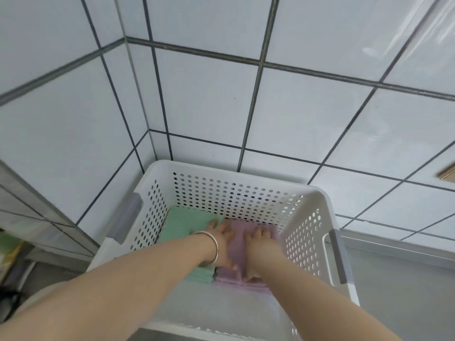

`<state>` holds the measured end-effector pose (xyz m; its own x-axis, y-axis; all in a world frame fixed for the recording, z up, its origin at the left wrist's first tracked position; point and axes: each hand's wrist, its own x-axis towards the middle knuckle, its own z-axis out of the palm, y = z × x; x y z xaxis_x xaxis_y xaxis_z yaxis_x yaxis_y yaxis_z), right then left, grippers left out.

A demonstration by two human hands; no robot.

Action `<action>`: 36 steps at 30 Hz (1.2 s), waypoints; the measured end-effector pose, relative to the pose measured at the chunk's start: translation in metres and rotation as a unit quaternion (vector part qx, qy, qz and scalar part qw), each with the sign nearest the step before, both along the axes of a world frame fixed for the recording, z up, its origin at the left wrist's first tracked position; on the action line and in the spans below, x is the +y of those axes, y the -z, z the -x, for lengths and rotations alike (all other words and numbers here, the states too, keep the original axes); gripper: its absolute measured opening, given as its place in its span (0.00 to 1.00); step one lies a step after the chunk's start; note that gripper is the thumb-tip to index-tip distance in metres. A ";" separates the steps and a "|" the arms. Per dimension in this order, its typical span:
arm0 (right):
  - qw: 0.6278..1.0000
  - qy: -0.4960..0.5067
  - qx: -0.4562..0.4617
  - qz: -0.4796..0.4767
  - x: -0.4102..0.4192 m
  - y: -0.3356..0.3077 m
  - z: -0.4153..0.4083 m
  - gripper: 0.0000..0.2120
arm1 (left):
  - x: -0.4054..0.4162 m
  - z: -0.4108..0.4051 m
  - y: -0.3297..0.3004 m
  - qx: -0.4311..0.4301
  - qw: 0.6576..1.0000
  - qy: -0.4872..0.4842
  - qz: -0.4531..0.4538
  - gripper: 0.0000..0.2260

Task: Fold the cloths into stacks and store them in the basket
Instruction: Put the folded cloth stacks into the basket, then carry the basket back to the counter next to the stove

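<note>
A white perforated plastic basket (236,190) with grey handles stands on the tiled floor in a corner. Inside lie two folded stacks side by side: a green stack (182,225) on the left and a purple stack (236,252) on the right. Both my arms reach down into the basket. My left hand (221,242), with a silver bangle on the wrist, lies flat with spread fingers across the seam between the green and purple stacks. My right hand (256,244) presses flat on top of the purple stack, its fingers straight.
White tiles with dark grout cover the floor and walls around the basket. A grey metal surface (394,279) runs along the right. A grey ledge and some dark and green items (9,244) sit at the lower left.
</note>
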<state>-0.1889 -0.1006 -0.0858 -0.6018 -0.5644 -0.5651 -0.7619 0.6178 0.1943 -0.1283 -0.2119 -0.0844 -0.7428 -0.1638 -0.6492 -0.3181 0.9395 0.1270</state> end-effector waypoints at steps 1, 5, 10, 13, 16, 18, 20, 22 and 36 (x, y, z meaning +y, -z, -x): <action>1.000 0.004 0.004 0.022 -0.003 -0.006 -0.003 0.43 | -0.004 -0.001 -0.007 0.026 1.000 -0.006 -0.005 0.41; 0.992 0.056 -0.069 0.084 -0.011 -0.010 -0.020 0.33 | -0.029 -0.027 -0.021 0.033 0.993 -0.055 0.097 0.35; 0.992 0.061 -0.103 0.024 -0.012 -0.007 -0.022 0.37 | -0.035 -0.053 -0.029 -0.051 0.990 -0.071 0.109 0.36; 0.997 0.017 -0.073 0.030 -0.016 -0.042 -0.019 0.27 | -0.035 -0.052 -0.063 -0.001 0.990 -0.104 0.093 0.31; 0.976 -0.033 0.047 0.209 -0.007 -0.093 -0.020 0.16 | -0.034 -0.057 -0.109 0.095 0.982 -0.139 0.083 0.28; 0.901 -0.025 0.136 0.412 0.015 -0.122 -0.023 0.13 | -0.033 -0.071 -0.134 0.206 0.960 -0.176 0.078 0.25; 0.811 -0.008 0.223 0.541 0.042 -0.134 -0.018 0.13 | -0.036 -0.086 -0.143 0.310 0.921 -0.225 0.073 0.24; 0.794 0.060 0.272 0.540 0.077 -0.125 -0.017 0.17 | -0.034 -0.108 -0.141 0.358 0.893 -0.264 0.067 0.25; 0.703 0.422 -0.144 0.554 0.123 -0.100 -0.015 0.14 | -0.025 -0.141 -0.127 0.315 0.877 -0.341 0.120 0.04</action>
<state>-0.1735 0.0226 0.0140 -0.9374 -0.2639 -0.2272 0.0584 0.5240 -0.8497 0.0129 -0.2369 0.0426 -0.6174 -0.7860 -0.0311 -0.7548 0.5809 0.3046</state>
